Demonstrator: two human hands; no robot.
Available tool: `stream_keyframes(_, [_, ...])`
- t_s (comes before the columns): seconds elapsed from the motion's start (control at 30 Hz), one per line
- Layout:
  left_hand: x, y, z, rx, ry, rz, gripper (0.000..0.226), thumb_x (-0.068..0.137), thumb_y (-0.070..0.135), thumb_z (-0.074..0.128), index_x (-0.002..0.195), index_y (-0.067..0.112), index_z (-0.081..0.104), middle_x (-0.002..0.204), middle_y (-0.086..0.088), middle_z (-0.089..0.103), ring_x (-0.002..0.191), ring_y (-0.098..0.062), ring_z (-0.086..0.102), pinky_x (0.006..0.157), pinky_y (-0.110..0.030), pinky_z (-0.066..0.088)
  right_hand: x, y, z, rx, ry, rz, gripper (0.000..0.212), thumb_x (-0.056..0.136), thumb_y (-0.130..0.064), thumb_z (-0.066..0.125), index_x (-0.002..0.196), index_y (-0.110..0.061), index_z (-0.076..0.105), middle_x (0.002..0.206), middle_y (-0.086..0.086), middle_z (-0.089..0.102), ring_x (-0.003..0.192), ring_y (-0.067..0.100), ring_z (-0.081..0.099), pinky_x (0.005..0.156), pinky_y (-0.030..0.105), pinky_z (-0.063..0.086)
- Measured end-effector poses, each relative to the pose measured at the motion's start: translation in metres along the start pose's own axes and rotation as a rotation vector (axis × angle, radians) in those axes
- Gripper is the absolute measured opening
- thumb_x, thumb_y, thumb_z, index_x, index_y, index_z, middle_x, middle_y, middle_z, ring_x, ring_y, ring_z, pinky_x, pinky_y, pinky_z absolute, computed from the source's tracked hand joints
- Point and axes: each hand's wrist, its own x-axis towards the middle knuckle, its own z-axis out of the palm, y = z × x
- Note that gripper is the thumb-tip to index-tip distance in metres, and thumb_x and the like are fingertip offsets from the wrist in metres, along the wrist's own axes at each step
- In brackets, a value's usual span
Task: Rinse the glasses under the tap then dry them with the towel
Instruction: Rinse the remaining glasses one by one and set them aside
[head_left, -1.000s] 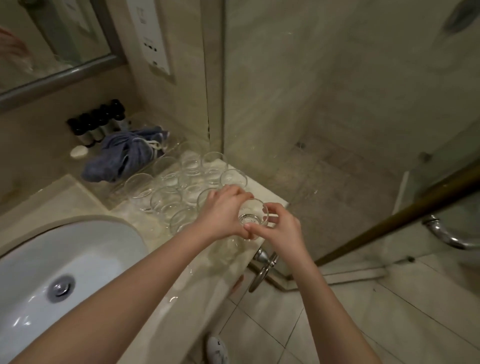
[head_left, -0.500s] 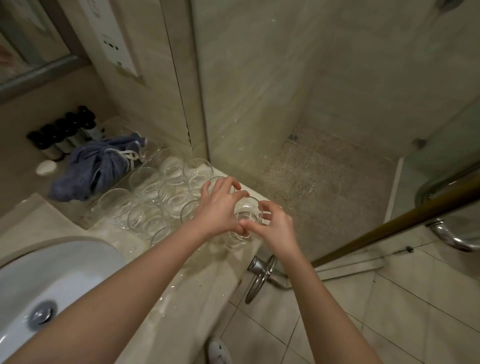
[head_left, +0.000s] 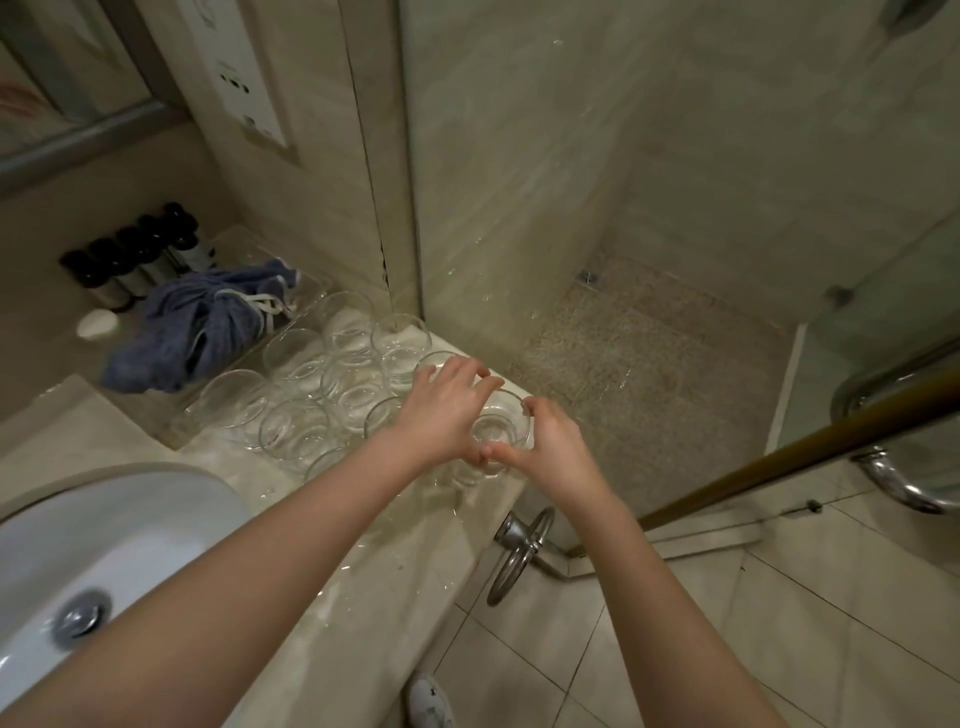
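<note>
Both hands grip one clear glass (head_left: 501, 428) at the right edge of the tabletop (head_left: 363, 561): left hand (head_left: 441, 410) curled over its left side, right hand (head_left: 550, 452) pinching its right rim. Other glasses (head_left: 296, 431) stand clustered just left. Blue towel (head_left: 197, 327) lies behind them; sink (head_left: 130, 525) sits lower left.
</note>
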Motion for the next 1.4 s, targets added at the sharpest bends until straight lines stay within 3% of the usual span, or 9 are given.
stream_keyframes(0.1, [-0.01,-0.01,-0.015,-0.07,0.013,-0.022,0.095,0.069,0.045,0.082,0.147,0.02,0.035,0.144,-0.001,0.04,0.135,-0.02,0.033,0.105,-0.038,0.038,-0.001,-0.016,-0.014,-0.349,-0.002,-0.103,0.083,0.076,-0.048,0.075,0.139,-0.01,0.038,0.136,0.009,0.043,0.126,0.028,0.039,0.098,0.039,0.039])
stream_keyframes(0.23, [-0.044,-0.04,-0.039,-0.124,-0.032,-0.172,0.081,0.071,0.033,0.085,0.14,0.021,0.045,0.137,-0.003,0.049,0.126,-0.022,0.047,0.093,-0.037,0.046,0.003,-0.062,-0.024,-0.559,-0.116,-0.211,0.068,0.08,-0.036,0.073,0.138,-0.02,0.041,0.132,0.007,0.047,0.122,0.028,0.043,0.095,0.045,0.045])
stream_keyframes(0.43, [-0.146,-0.107,-0.051,-0.183,-0.127,-0.443,0.077,0.072,0.03,0.085,0.139,0.027,0.047,0.136,0.001,0.053,0.122,-0.021,0.052,0.089,-0.032,0.045,-0.005,-0.164,0.022,-0.612,-0.277,-0.459,0.065,0.079,-0.024,0.075,0.137,-0.021,0.045,0.129,0.008,0.051,0.116,0.028,0.051,0.09,0.038,0.048])
stream_keyframes(0.67, [-0.342,-0.169,-0.032,-0.333,-0.049,-0.82,0.072,0.074,0.027,0.083,0.138,0.025,0.048,0.134,0.0,0.053,0.116,-0.021,0.055,0.077,-0.029,0.042,-0.077,-0.29,0.132,-0.635,-0.467,-0.799,0.065,0.077,-0.023,0.076,0.135,-0.02,0.047,0.129,0.008,0.054,0.115,0.029,0.053,0.091,0.039,0.048])
stream_keyframes(0.87, [-0.523,-0.174,0.007,-0.419,-0.027,-1.14,0.074,0.074,0.028,0.084,0.138,0.023,0.048,0.137,0.0,0.052,0.12,-0.022,0.053,0.084,-0.03,0.044,-0.182,-0.369,0.231,-0.655,-0.625,-1.073,0.055,0.082,-0.024,0.071,0.133,-0.023,0.049,0.128,0.002,0.055,0.109,0.025,0.056,0.079,0.031,0.046])
stream_keyframes(1.07, [-0.665,-0.155,0.048,-0.511,0.011,-1.377,0.074,0.072,0.028,0.084,0.137,0.022,0.05,0.132,-0.002,0.053,0.12,-0.021,0.051,0.086,-0.029,0.043,-0.289,-0.414,0.311,-0.648,-0.834,-1.244,0.056,0.08,-0.024,0.075,0.131,-0.022,0.051,0.124,0.004,0.057,0.109,0.025,0.056,0.083,0.033,0.047])
stream_keyframes(1.2, [-0.726,-0.141,0.078,-0.555,0.054,-1.49,0.069,0.074,0.025,0.081,0.136,0.024,0.051,0.133,-0.002,0.053,0.118,-0.021,0.053,0.089,-0.031,0.045,-0.34,-0.426,0.35,-0.674,-0.92,-1.301,0.056,0.08,-0.023,0.075,0.131,-0.021,0.052,0.123,0.007,0.058,0.107,0.026,0.057,0.085,0.035,0.05])
stream_keyframes(1.4, [-0.763,-0.133,0.108,-0.634,0.128,-1.552,0.077,0.075,0.034,0.081,0.141,0.021,0.044,0.132,-0.005,0.049,0.122,-0.022,0.048,0.094,-0.034,0.044,-0.387,-0.439,0.39,-0.702,-0.894,-1.41,0.06,0.082,-0.022,0.074,0.135,-0.022,0.046,0.125,0.005,0.058,0.109,0.027,0.057,0.083,0.035,0.048])
